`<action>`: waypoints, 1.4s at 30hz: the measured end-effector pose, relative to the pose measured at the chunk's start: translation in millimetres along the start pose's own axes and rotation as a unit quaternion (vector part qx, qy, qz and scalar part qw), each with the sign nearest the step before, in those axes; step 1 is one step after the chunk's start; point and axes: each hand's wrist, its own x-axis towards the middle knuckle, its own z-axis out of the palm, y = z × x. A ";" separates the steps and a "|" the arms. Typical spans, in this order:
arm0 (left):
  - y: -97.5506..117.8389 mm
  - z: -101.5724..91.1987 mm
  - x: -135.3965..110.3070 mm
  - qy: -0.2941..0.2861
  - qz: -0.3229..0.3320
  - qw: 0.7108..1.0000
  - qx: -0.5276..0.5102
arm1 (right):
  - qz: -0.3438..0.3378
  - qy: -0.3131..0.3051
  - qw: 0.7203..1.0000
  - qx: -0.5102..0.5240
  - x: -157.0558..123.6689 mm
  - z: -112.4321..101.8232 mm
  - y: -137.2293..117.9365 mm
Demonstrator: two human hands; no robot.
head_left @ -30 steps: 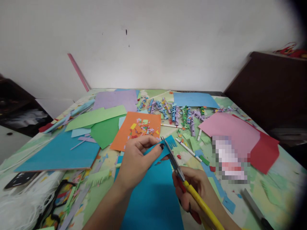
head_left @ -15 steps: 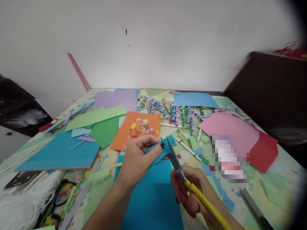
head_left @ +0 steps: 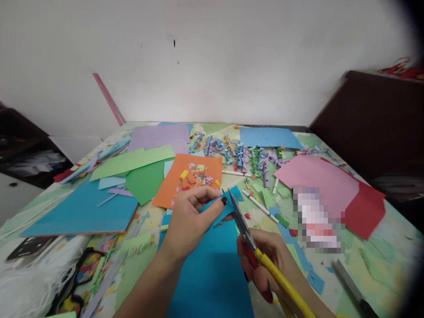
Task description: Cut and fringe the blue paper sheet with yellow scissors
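My left hand [head_left: 195, 216] pinches a strip of blue paper [head_left: 233, 194] between thumb and fingers; fine slits run along the strip's far end. Scissors [head_left: 243, 227] with yellow and red handles are gripped in my right hand [head_left: 270, 260], their blades at the strip beside my left thumb. Beneath both hands lies a larger blue sheet [head_left: 212, 274]. Just beyond my left hand, an orange sheet [head_left: 168, 181] carries small scraps of coloured paper [head_left: 198, 175].
Decorated paper rolls [head_left: 240, 157] stand and lie toward the wall. Pink paper [head_left: 318, 176] and a red sheet [head_left: 367, 210] are at right, near a grey-bladed cutter [head_left: 351, 282]. At left are a blue stack [head_left: 82, 212], white string [head_left: 33, 282] and black-framed glasses [head_left: 79, 274].
The scissors have shifted slightly to the left against the strip, and the fingers of my right hand have moved on the handles. My left hand stays in place.
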 end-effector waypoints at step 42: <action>1.1 1.5 0.9 0.001 -0.002 1.000 -0.025 | 0.009 -0.027 0.999 -0.019 -0.6 -0.2 -2.0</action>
